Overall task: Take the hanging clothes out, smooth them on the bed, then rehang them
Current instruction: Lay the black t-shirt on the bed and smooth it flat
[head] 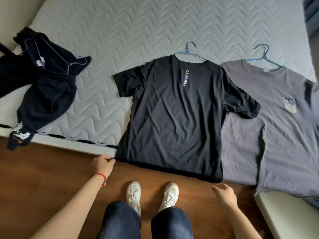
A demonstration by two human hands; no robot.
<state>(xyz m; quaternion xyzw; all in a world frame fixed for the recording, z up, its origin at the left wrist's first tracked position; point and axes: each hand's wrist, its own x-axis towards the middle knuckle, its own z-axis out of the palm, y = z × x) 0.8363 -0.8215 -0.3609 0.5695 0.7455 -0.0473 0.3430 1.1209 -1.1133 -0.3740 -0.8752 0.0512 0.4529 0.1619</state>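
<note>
A black T-shirt (174,114) with a white vertical logo lies flat on the quilted bed (107,31), and its hem hangs over the bed's front edge. A blue hanger (189,52) sticks out of its collar. My left hand (103,164), with a red bead bracelet on the wrist, pinches the hem's lower left corner. My right hand (225,195) hovers with relaxed fingers just below the lower right corner, holding nothing. To the right a grey T-shirt (279,128) lies flat on another blue hanger (263,56), partly under the black sleeve.
A crumpled dark garment (46,87) on a purple hanger lies at the bed's left and droops over the edge. Wooden floor (43,183) runs along the bed front, where my white shoes (151,195) stand. A white ledge (290,216) is at lower right.
</note>
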